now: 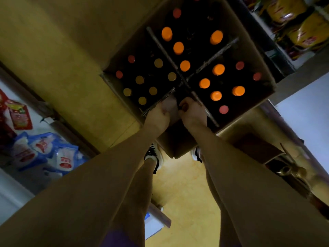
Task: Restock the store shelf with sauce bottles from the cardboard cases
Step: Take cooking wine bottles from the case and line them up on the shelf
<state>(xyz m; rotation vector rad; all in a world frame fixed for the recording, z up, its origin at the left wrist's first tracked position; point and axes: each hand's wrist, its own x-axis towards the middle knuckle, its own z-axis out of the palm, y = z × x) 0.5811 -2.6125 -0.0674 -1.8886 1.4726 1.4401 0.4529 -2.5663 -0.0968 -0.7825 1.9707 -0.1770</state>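
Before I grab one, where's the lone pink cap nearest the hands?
Head view: pink cap sits in the case's near-right compartment, just right of the right hand.

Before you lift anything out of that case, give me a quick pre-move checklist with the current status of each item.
1. Cardboard case open, caps exposed: ok.
2. Left hand grip on the near divider flap: ok, fingers curled.
3. Right hand grip at the divider crossing: ok; what it holds: cannot tell.
4. Orange-capped bottles upright: ok.
5. Feet clear of case: not ok, shoes tucked beside it.
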